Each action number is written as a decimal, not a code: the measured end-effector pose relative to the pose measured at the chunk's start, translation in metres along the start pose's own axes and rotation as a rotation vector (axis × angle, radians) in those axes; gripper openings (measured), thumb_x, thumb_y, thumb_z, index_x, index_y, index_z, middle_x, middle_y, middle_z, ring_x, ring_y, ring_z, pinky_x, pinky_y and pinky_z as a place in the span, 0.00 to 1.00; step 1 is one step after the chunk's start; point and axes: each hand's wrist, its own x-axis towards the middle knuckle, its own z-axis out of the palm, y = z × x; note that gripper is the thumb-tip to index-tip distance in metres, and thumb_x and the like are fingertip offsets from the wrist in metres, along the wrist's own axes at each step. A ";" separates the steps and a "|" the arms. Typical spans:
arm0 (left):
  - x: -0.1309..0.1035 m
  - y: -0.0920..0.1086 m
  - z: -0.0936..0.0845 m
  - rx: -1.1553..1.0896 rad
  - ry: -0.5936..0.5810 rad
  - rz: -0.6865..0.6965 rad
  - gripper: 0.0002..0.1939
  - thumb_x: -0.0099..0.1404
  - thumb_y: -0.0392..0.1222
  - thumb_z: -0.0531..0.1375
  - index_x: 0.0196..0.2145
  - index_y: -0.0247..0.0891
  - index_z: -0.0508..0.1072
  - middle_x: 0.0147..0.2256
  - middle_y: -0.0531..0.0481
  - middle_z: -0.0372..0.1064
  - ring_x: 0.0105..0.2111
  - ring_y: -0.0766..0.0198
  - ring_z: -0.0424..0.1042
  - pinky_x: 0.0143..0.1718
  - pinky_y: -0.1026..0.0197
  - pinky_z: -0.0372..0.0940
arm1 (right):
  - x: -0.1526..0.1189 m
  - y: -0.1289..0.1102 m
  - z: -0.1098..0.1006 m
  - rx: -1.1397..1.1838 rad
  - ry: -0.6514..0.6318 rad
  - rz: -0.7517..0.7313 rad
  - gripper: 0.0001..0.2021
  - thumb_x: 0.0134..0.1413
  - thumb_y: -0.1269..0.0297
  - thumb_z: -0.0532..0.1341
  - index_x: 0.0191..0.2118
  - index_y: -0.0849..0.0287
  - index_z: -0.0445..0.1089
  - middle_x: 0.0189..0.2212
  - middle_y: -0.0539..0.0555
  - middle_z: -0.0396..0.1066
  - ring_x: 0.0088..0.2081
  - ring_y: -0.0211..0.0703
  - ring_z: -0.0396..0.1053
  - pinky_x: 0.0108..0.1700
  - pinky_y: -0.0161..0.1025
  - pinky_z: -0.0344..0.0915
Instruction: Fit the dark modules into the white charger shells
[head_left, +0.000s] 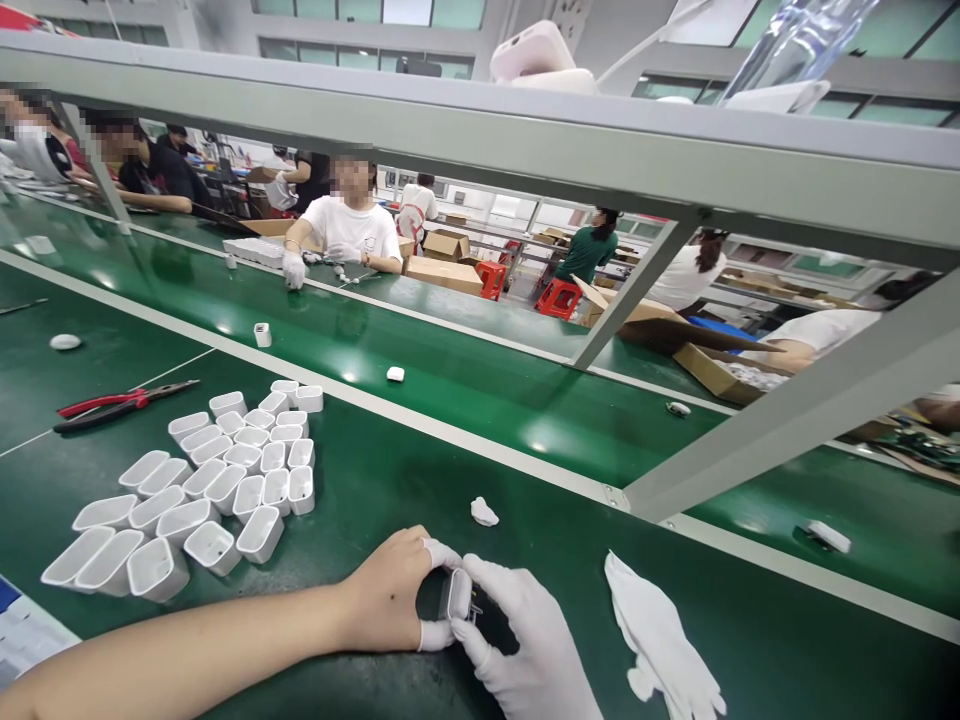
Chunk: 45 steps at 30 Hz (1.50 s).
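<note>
My left hand [386, 598], with white finger cots on its thumb and a fingertip, pinches one side of a small white plastic casing [458, 594]. From the other side my right hand [536, 635], in a white glove, grips the same casing between thumb and fingers. Small pin-like parts stick out of its right side; their kind is too small to make out. A crumpled white scrap [484, 512] lies just beyond my hands. To the right rests a loose white glove [660, 635].
Many open white plastic cups [184, 520] stand grouped at the left, near red-and-black pliers [124, 405]. Beyond a pale rail runs a green conveyor belt [465, 400] carrying scattered white pieces. A slanted post [787, 400] and overhead shelf [450, 120] frame the bench. A co-worker [349, 225] sits opposite.
</note>
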 end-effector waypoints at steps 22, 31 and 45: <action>0.001 -0.002 0.001 0.002 0.021 0.009 0.20 0.51 0.42 0.65 0.44 0.40 0.72 0.36 0.51 0.73 0.37 0.58 0.67 0.40 0.59 0.61 | -0.002 0.000 0.003 0.130 0.051 0.099 0.17 0.55 0.64 0.64 0.51 0.51 0.70 0.41 0.53 0.75 0.38 0.45 0.74 0.38 0.40 0.75; 0.001 0.000 0.001 0.009 0.001 0.001 0.19 0.52 0.43 0.66 0.43 0.40 0.72 0.37 0.50 0.73 0.37 0.57 0.67 0.40 0.59 0.60 | -0.001 0.000 0.004 0.141 0.094 0.037 0.19 0.54 0.67 0.65 0.52 0.50 0.70 0.44 0.53 0.73 0.42 0.45 0.73 0.40 0.38 0.75; 0.001 0.000 0.000 -0.011 -0.008 0.001 0.19 0.52 0.43 0.67 0.42 0.40 0.72 0.37 0.51 0.73 0.37 0.58 0.67 0.40 0.59 0.60 | -0.001 0.000 0.002 0.111 0.073 0.038 0.19 0.55 0.66 0.65 0.53 0.50 0.69 0.44 0.53 0.73 0.41 0.44 0.73 0.39 0.38 0.75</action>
